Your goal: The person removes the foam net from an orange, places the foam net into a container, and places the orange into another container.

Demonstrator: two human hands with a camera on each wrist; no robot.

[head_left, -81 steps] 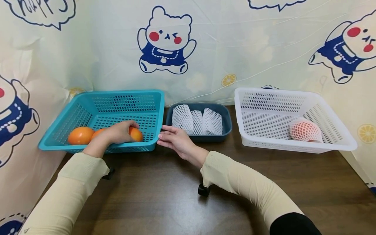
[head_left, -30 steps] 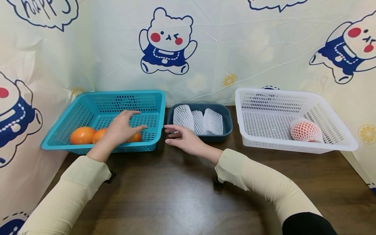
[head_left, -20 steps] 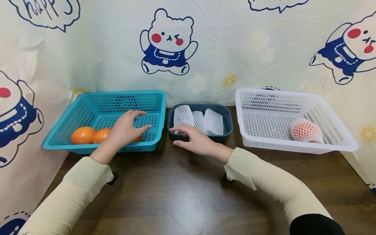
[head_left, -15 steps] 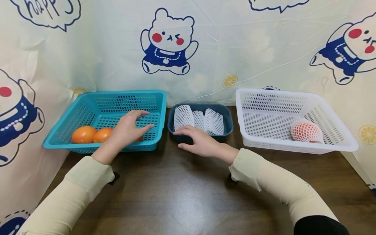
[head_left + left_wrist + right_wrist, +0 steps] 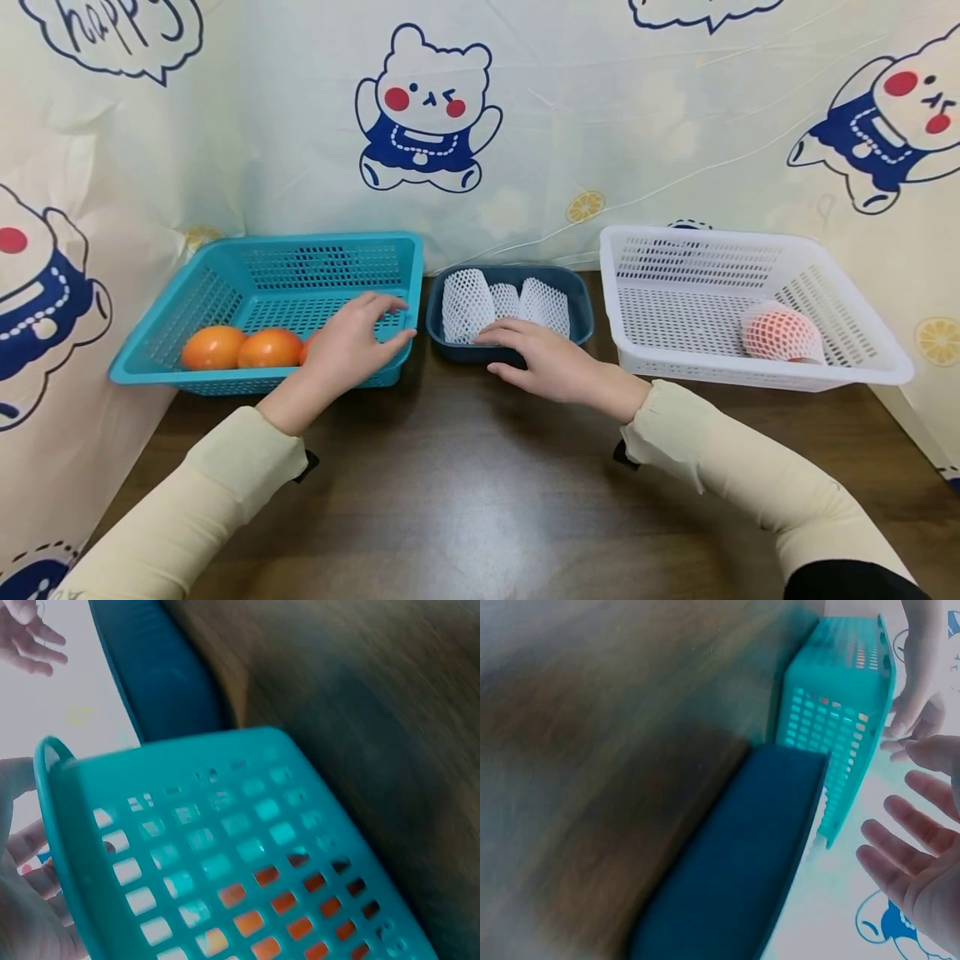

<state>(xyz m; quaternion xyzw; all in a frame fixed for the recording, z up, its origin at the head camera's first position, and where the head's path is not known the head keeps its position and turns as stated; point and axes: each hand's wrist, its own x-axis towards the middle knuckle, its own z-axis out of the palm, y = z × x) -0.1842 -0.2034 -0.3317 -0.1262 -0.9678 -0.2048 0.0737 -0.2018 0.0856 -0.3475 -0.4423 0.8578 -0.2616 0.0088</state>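
Observation:
My left hand hovers over the right front part of the teal basket, fingers relaxed and holding nothing. In that basket an orange lies beside a second orange; a third is mostly hidden behind the hand. My right hand is held above the front rim of the dark blue box, loosely spread with nothing in it. White foam net sleeves fill that box. In the right wrist view the right-hand fingers are apart, beside the box and near the teal basket.
At the right stands a white basket with one orange in a foam net sleeve. The brown table spreads in front of the containers. A printed curtain closes off the back and sides.
My left hand has let go of the orange at the basket's right, lifted, and shifted right. My right hand has moved from the teal basket's corner rightward to over the blue box.

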